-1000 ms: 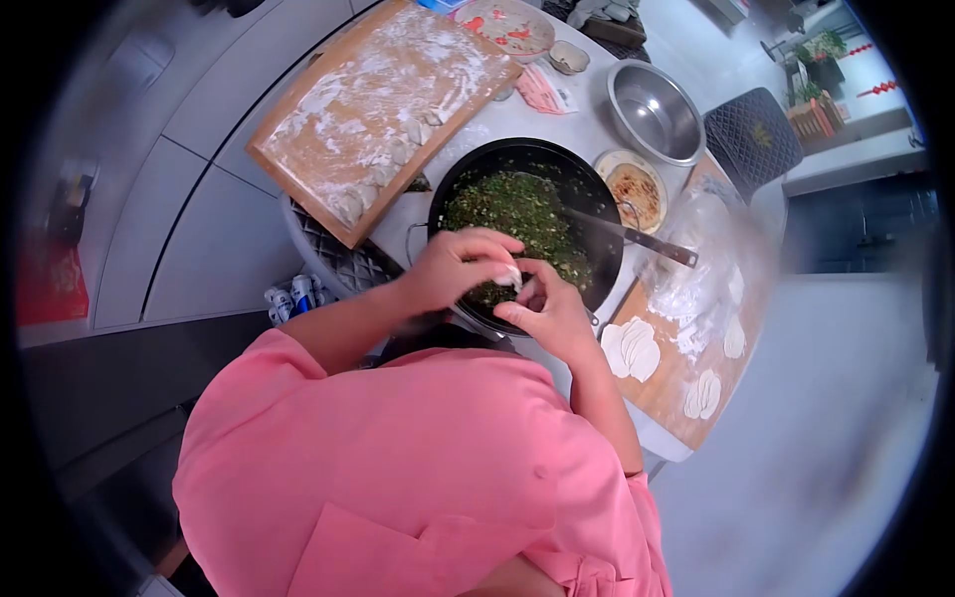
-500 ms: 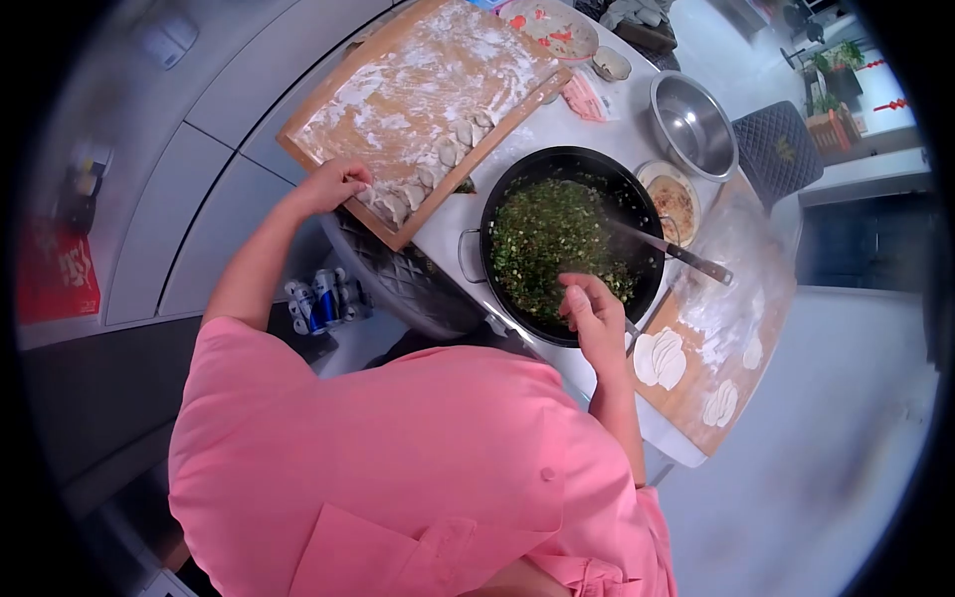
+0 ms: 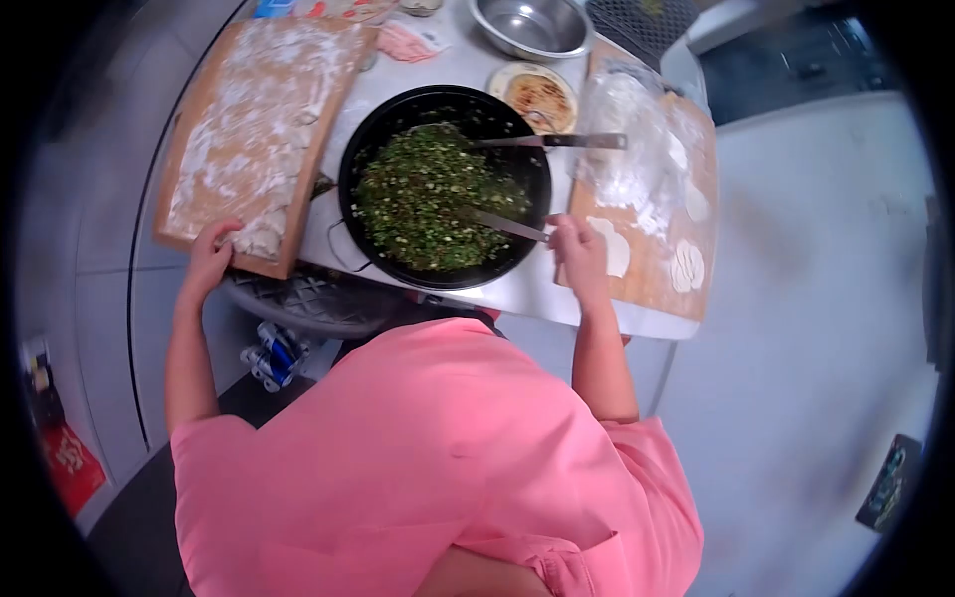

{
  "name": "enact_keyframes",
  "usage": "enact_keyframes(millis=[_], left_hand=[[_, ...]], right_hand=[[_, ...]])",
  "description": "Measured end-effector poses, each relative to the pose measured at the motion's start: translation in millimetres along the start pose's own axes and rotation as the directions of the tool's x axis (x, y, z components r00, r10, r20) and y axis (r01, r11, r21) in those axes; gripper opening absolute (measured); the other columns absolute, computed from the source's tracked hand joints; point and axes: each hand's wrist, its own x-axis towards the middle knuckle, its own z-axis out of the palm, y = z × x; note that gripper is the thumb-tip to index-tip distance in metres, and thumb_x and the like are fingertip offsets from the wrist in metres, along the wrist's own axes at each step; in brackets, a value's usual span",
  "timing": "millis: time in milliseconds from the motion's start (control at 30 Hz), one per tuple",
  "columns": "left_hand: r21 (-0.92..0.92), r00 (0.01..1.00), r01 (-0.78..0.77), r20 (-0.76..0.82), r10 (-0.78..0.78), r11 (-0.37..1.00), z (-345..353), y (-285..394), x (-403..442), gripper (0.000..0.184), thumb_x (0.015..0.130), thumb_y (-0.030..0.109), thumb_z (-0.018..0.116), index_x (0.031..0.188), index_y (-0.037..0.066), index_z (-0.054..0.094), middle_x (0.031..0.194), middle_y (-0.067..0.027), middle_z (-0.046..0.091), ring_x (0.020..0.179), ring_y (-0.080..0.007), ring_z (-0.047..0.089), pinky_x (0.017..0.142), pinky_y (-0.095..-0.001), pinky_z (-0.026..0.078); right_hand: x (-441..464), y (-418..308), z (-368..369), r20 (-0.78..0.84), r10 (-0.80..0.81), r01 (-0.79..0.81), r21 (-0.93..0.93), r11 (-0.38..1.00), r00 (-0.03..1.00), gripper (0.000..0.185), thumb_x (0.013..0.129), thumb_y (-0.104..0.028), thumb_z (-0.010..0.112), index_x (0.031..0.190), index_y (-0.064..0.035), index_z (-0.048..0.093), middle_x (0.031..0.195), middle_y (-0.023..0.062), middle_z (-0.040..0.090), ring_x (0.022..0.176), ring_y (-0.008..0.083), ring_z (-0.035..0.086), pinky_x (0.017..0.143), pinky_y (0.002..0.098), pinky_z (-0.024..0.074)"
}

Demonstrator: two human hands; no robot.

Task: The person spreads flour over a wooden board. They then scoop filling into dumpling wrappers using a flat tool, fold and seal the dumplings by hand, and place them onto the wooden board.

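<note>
My left hand is at the near corner of a floured wooden board, fingers bent together against the end of a row of dumplings. Whether a dumpling is between them is hidden. My right hand is closed on the end of a metal-shafted utensil, whose tip is in the chopped green filling. That filling lies in a black pot. Just beside my right hand are round dough wrappers on a second wooden board.
A dark-handled utensil leans across the pot's far rim. Behind stand a plate with a browned flatbread and a steel bowl. Clear plastic covers part of the right board. More wrappers lie there. A chair stands under the table's left side.
The view has swung, shifting the table left. My right hand has moved from over the pot to its right side and now grips a utensil. My left hand remains at the board's near corner.
</note>
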Motion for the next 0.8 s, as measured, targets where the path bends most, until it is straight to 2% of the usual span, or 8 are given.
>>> enact_keyframes(millis=[100, 133, 267, 367, 533, 667, 733, 800], left_hand=[[-0.025, 0.991, 0.115, -0.059, -0.117, 0.993, -2.9, 40.3, -2.1, 0.031, 0.077, -0.004, 0.045, 0.104, 0.005, 0.058, 0.111, -0.0064, 0.057, 0.102, -0.0154, 0.053, 0.081, -0.0256, 0.044], [0.023, 0.996, 0.041, -0.085, -0.039, 0.999, -2.7, 33.1, 0.3, 0.031, 0.080, -0.002, 0.045, 0.107, 0.005, 0.057, 0.112, -0.0055, 0.057, 0.104, -0.0147, 0.053, 0.083, -0.0247, 0.044], [-0.004, 0.982, 0.041, -0.183, -0.042, 0.999, 7.4, 89.5, 0.9, 0.028, 0.083, 0.000, 0.046, 0.108, 0.002, 0.057, 0.110, -0.0063, 0.059, 0.106, -0.0154, 0.052, 0.092, -0.0267, 0.039], [0.058, 0.979, -0.070, -0.188, 0.080, 0.996, 23.7, 115.8, 5.4, 0.025, 0.084, 0.001, 0.048, 0.106, 0.002, 0.058, 0.108, -0.0073, 0.060, 0.107, -0.0161, 0.053, 0.095, -0.0278, 0.037], [-0.020, 0.979, -0.096, -0.183, 0.091, 0.995, 56.6, 152.0, 2.5, 0.023, 0.084, 0.003, 0.050, 0.105, 0.002, 0.058, 0.108, -0.0072, 0.060, 0.107, -0.0166, 0.053, 0.095, -0.0288, 0.037], [-0.008, 0.981, -0.133, -0.144, 0.131, 0.991, 73.2, 165.0, -1.2, 0.022, 0.085, 0.003, 0.050, 0.104, 0.001, 0.059, 0.108, -0.0070, 0.060, 0.108, -0.0166, 0.052, 0.096, -0.0294, 0.036], [-0.018, 0.980, -0.140, -0.148, 0.136, 0.990, 80.7, 175.1, -6.3, 0.022, 0.084, 0.003, 0.050, 0.104, 0.002, 0.059, 0.108, -0.0071, 0.060, 0.108, -0.0165, 0.052, 0.096, -0.0296, 0.036], [-0.016, 0.972, -0.180, -0.157, 0.175, 0.984, 87.4, 185.6, -10.7, 0.022, 0.084, 0.002, 0.049, 0.104, 0.002, 0.058, 0.109, -0.0077, 0.059, 0.109, -0.0171, 0.051, 0.096, -0.0299, 0.036]], right_hand=[[18.8, 49.5, -70.5, -0.385, 0.054, -0.050, 0.020, 0.999, 0.921, 0.021, 0.086, -0.019, 0.056, 0.088, -0.0005, 0.065, 0.068, 0.0028, 0.058, 0.059, 0.0066, 0.050, 0.053, 0.0211, 0.0408], [23.6, 67.0, -92.1, -0.494, 0.049, -0.061, -0.010, 0.998, 0.868, 0.019, 0.084, -0.017, 0.057, 0.088, 0.0001, 0.065, 0.070, 0.0038, 0.059, 0.061, 0.0076, 0.052, 0.055, 0.0219, 0.0420], [41.1, 130.2, -149.3, -0.598, 0.043, -0.098, -0.060, 0.993, 0.801, 0.016, 0.080, -0.011, 0.057, 0.088, 0.0010, 0.065, 0.075, 0.0058, 0.062, 0.065, 0.0109, 0.055, 0.061, 0.0243, 0.0450], [50.0, 135.1, -159.0, -0.475, 0.105, -0.238, -0.229, 0.944, 0.874, 0.017, 0.078, -0.005, 0.055, 0.091, 0.0010, 0.064, 0.082, 0.0080, 0.064, 0.074, 0.0144, 0.059, 0.068, 0.0263, 0.0468], [81.1, 158.7, -164.4, -0.080, -0.040, 0.007, -0.369, 0.930, 0.996, 0.027, 0.072, -0.002, 0.055, 0.097, -0.0024, 0.065, 0.091, 0.0109, 0.066, 0.084, 0.0198, 0.062, 0.075, 0.0294, 0.0472], [86.3, 156.7, -169.5, 0.045, -0.134, 0.141, -0.397, 0.907, 0.990, 0.027, 0.071, -0.003, 0.056, 0.096, -0.0038, 0.064, 0.088, 0.0125, 0.065, 0.081, 0.0238, 0.062, 0.075, 0.0301, 0.0475], [80.3, 133.2, -171.5, 0.133, -0.075, 0.139, -0.589, 0.796, 0.988, 0.024, 0.069, -0.006, 0.058, 0.092, -0.0049, 0.063, 0.085, 0.0128, 0.064, 0.081, 0.0271, 0.060, 0.075, 0.0330, 0.0470], [80.4, 131.8, -173.9, 0.150, -0.109, 0.180, -0.637, 0.749, 0.983, 0.021, 0.068, -0.008, 0.059, 0.089, -0.0046, 0.062, 0.084, 0.0126, 0.062, 0.082, 0.0282, 0.058, 0.075, 0.0349, 0.0463]])
